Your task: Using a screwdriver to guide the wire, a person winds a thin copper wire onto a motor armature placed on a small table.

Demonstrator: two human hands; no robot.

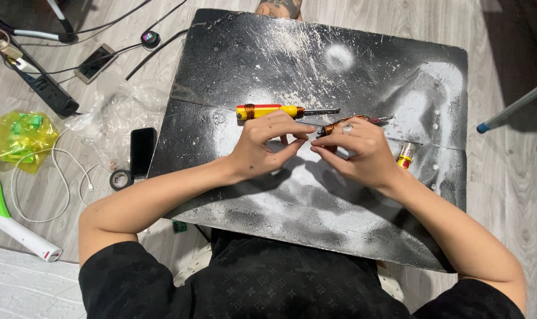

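Both hands meet over a black, white-speckled board [316, 59]. My left hand [268, 145] pinches something small at its fingertips, too small to identify. My right hand [354, 150], with a ring on one finger, is closed around a copper-wound tool [363, 120] whose metal tip pokes out to the right. Just beyond the left hand lies a yellow and red handled tool [274, 111] with a copper coil and a dark shaft, touching neither hand. A small yellow and red cylinder [405, 155] lies right of my right hand.
Left of the board lie a black phone [142, 151], a tape roll [121, 179], a white cable [50, 177], clear plastic wrap [118, 112], a yellow bag [17, 137], a power strip [47, 88] and a green-handled racket [8, 221]. A pole [511, 109] slants at the right.
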